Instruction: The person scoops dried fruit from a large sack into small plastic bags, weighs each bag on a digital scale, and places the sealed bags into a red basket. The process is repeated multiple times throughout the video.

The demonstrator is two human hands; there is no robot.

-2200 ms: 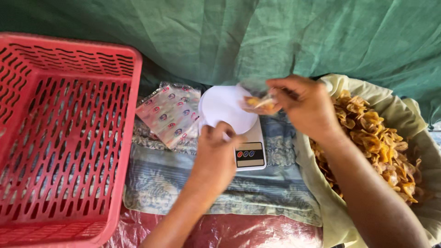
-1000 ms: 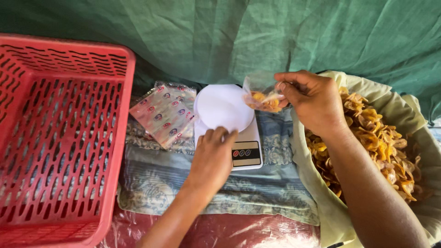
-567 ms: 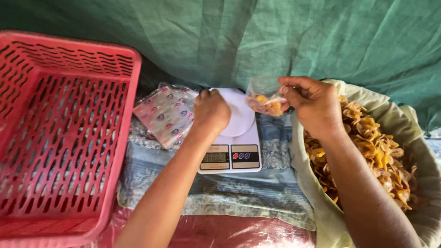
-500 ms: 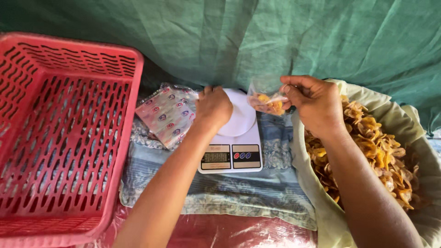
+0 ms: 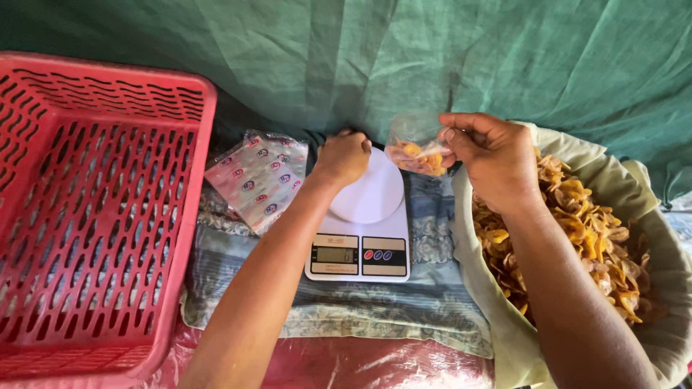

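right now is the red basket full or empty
Empty. The red basket shows only its bare slotted floor and walls, nothing inside. The chips are all in the cloth-lined bowl on the other side.

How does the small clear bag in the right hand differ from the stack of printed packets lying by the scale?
The small clear plastic bag is held up in the right hand, while the stack of printed flat packets lies on the patterned cloth. The bag holds a few golden chips and bulges; the packets lie flat, with nothing seen inside. The bag is plain; the packets carry round printed marks. Both are thin plastic.
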